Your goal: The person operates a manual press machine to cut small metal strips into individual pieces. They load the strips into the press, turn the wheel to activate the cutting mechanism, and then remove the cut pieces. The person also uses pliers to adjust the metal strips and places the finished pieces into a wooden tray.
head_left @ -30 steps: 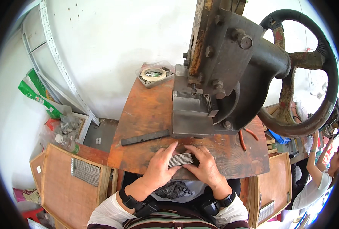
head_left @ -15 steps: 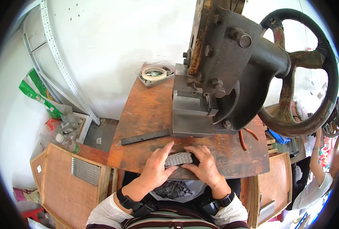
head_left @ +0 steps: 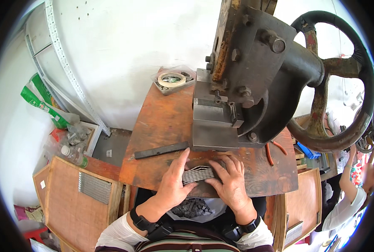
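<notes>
A small stack of thin grey metal strips, striped with fine ridges, lies near the front edge of the wooden bench. My left hand grips its left end, with the thumb along the near side and the index finger pointing up and away. At the right end, my right hand has thumb and fingers spread apart, close around the stack but looser; whether it touches is hard to see. A dark flat metal bar rests on the bench beyond my left hand.
Past my hands stands a heavy hand press with a large handwheel. Red-handled pliers lie by its base. A plastic box with a tape roll sits at the back. Wooden trays flank the bench; a co-worker's arm shows at right.
My right hand has loosened from the stack's right end, its fingers spreading and shifting slightly right. My left hand keeps its place on the stack. The view has turned slightly.
</notes>
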Demonstrator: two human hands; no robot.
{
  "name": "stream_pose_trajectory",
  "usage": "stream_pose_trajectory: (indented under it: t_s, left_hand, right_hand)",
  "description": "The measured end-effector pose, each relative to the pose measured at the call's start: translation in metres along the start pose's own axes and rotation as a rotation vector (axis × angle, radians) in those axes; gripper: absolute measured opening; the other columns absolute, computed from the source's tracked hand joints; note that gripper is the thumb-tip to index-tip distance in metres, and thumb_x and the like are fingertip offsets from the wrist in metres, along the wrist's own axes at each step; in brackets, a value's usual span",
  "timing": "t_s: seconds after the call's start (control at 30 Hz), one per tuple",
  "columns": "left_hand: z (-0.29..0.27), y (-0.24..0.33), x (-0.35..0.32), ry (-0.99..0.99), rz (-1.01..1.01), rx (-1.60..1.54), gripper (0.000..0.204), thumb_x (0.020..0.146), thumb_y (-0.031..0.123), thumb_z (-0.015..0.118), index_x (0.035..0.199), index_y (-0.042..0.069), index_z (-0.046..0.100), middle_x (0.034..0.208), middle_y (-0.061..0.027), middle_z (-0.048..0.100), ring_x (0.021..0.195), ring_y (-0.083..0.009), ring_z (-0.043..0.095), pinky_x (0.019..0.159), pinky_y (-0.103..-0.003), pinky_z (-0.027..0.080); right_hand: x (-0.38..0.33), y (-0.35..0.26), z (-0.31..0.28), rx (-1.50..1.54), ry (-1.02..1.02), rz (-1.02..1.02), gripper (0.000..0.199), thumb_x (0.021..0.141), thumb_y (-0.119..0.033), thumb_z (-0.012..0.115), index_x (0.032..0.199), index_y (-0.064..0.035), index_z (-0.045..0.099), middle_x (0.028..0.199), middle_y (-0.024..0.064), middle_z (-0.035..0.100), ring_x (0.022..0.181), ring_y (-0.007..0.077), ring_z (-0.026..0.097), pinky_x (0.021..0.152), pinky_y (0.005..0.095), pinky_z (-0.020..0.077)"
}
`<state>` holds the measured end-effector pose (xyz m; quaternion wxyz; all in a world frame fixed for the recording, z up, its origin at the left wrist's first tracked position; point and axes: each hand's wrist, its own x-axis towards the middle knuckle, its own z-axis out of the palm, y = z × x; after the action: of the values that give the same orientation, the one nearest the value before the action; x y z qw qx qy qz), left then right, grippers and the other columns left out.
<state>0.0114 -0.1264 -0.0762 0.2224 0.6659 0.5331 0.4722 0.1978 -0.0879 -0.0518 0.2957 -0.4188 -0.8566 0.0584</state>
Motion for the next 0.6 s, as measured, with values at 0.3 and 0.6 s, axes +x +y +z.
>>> stream_pose_trajectory:
  t_s: [0.3,0.6]
  left_hand:
    - [0.002,0.000,0.000,0.038,0.027,0.041,0.107,0.059,0.001,0.085,0.147,0.006,0.025,0.119,-0.0184,0.053,0.089,-0.0245,0.062,0.079,-0.036,0.052]
    - [0.000,0.001,-0.003,0.014,0.068,0.049,0.100,0.063,-0.002,0.080,0.147,0.005,0.026,0.116,-0.0193,0.054,0.090,-0.0291,0.062,0.080,-0.038,0.051]
  right_hand:
    - [0.011,-0.001,0.018,0.124,-0.050,-0.150,0.030,0.076,-0.020,0.071,0.105,-0.0129,0.069,0.100,0.0053,0.064,0.099,0.0267,0.056,0.092,0.0455,0.0403]
    - [0.013,-0.006,0.000,-0.124,-0.020,-0.343,0.040,0.070,-0.035,0.073,0.104,-0.0131,0.070,0.099,0.0023,0.065,0.096,0.0245,0.058,0.090,0.0444,0.0427]
